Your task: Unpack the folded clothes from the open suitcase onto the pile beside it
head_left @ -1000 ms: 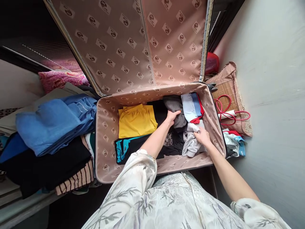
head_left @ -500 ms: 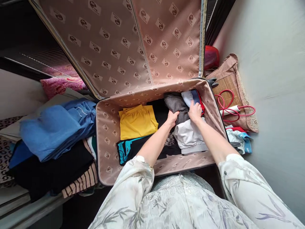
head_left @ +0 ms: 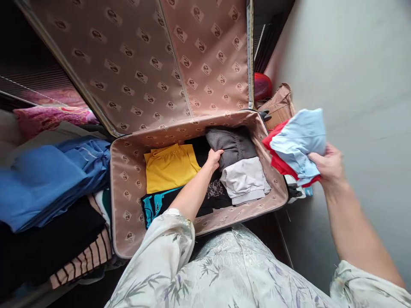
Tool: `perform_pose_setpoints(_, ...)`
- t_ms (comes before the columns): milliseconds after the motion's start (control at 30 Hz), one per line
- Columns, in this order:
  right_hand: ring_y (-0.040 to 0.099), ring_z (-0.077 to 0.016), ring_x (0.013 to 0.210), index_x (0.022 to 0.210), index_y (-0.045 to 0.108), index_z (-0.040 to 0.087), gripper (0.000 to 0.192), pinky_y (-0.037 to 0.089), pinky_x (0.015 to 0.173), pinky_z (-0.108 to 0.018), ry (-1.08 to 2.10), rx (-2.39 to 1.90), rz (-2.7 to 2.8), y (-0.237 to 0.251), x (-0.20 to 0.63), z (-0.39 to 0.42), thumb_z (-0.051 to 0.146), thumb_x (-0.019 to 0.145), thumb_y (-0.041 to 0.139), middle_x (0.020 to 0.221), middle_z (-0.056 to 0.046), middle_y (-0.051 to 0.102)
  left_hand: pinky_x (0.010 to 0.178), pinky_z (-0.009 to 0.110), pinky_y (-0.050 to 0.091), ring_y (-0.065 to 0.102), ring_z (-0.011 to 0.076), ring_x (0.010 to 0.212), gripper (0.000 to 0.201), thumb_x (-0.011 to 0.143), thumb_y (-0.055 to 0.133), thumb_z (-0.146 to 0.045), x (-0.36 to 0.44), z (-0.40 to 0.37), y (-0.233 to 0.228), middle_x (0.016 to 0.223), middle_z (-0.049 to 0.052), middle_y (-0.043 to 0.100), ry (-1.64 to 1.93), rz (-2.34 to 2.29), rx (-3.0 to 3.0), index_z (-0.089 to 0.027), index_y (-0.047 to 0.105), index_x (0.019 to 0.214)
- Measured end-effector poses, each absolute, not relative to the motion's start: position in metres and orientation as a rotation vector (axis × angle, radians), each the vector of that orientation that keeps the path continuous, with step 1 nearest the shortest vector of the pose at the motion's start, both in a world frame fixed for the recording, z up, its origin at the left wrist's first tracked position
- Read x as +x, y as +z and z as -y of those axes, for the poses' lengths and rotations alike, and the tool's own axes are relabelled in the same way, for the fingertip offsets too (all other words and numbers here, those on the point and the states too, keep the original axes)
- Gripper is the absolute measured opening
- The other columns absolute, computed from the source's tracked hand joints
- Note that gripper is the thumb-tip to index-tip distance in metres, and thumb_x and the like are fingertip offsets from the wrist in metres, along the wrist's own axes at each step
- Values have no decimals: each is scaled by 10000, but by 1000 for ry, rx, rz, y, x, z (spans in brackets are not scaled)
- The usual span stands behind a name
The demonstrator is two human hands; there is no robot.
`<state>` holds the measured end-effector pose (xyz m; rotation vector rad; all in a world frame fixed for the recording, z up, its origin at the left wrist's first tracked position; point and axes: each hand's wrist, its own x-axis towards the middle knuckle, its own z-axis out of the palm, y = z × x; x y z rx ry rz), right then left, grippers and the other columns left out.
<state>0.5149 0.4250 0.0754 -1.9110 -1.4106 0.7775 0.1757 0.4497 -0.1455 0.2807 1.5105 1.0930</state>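
Note:
My right hand [head_left: 330, 167] is raised past the right end of the open suitcase [head_left: 125, 239]. It grips a folded bundle, a light blue garment [head_left: 302, 137] over a red garment [head_left: 278, 160]. My left hand [head_left: 215, 159] is inside the case, closed at the near left edge of dark grey trousers [head_left: 236, 145] with a gathered band. Light grey trousers [head_left: 245, 182] lie folded just below them. Left of my left hand are yellow shorts [head_left: 171, 167], and beneath those a black and turquoise garment [head_left: 157, 205]. My left forearm hides part of the black clothes.
The suitcase lid [head_left: 141, 64] stands upright at the back. To the left, blue clothes [head_left: 64, 175] are stacked over black ones [head_left: 64, 231] and a striped garment [head_left: 86, 256]. At right are a brown woven bag [head_left: 278, 105], a red object [head_left: 261, 85] and the pale wall [head_left: 353, 85].
My right hand has lifted the blue and red bundle out of the case's far right corner and moved right. My left hand stays at the dark grey trousers, which now lie flatter and wider.

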Motion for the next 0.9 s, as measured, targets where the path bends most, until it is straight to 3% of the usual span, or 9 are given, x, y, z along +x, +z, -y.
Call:
perform_pose_setpoints(100,664,-366,1011,1270,658,214,431,545,895,-538,104,-2069,1694,86,573,-379,267,873,500,1066,-157,708,847,335,551,679,202,894,443,607,688,-130,171,-450,-134,960,48,743,1135,-1467,284,-205,654,1043)
perform_pose_setpoints(200,598,-382,1175,1464,532,137,591,483,1032,-557,-136,-2230,1930,50,602,-349,164,880,448,1223,-203,665,836,356,553,686,215,883,460,584,724,-144,166,-448,-121,927,43,744,1175,-1443,317,-207,675,1038)
perform_pose_setpoints(300,575,-352,1169,1513,473,117,654,473,1024,-536,75,-2443,2131,-16,601,-335,126,858,457,1339,-226,592,857,379,554,701,222,889,454,558,749,-144,158,-441,-106,957,52,752,1234,-1398,334,-212,694,1004)
perform_pose_setpoints(367,565,-347,1163,1472,521,147,597,477,989,-520,337,-2555,2265,-55,595,-330,130,880,443,1368,-243,560,873,385,556,710,225,904,445,543,770,-150,149,-433,-94,959,50,758,1262,-1381,351,-217,702,977)
perform_pose_setpoints(467,554,-358,1178,1444,542,176,569,471,962,-523,552,-2619,2311,-82,598,-329,161,879,475,1356,-254,545,904,404,568,721,246,966,434,542,825,-202,127,-414,-73,960,40,771,1290,-1383,405,-225,705,958)
perform_pose_setpoints(600,587,-340,1155,1478,510,170,704,475,990,-483,699,-2406,2374,-66,630,-335,242,784,607,1330,-210,578,968,468,574,721,298,1045,462,514,892,-267,84,-378,-37,960,34,780,1339,-1384,453,-217,718,938)
perform_pose_setpoints(733,632,-320,1083,1397,589,169,565,500,992,-490,413,-2170,2228,-26,629,-339,275,845,529,1209,-164,663,1009,537,571,701,355,1135,490,533,886,-296,52,-342,-1,993,48,787,1429,-1384,479,-228,760,1002)
perform_pose_setpoints(900,679,-255,950,1310,641,178,455,549,922,-422,262,-1907,2112,25,564,-344,293,891,506,1142,-132,703,981,586,586,686,382,1187,473,718,813,-397,78,-317,12,1055,62,786,1443,-1483,498,-244,754,1162)
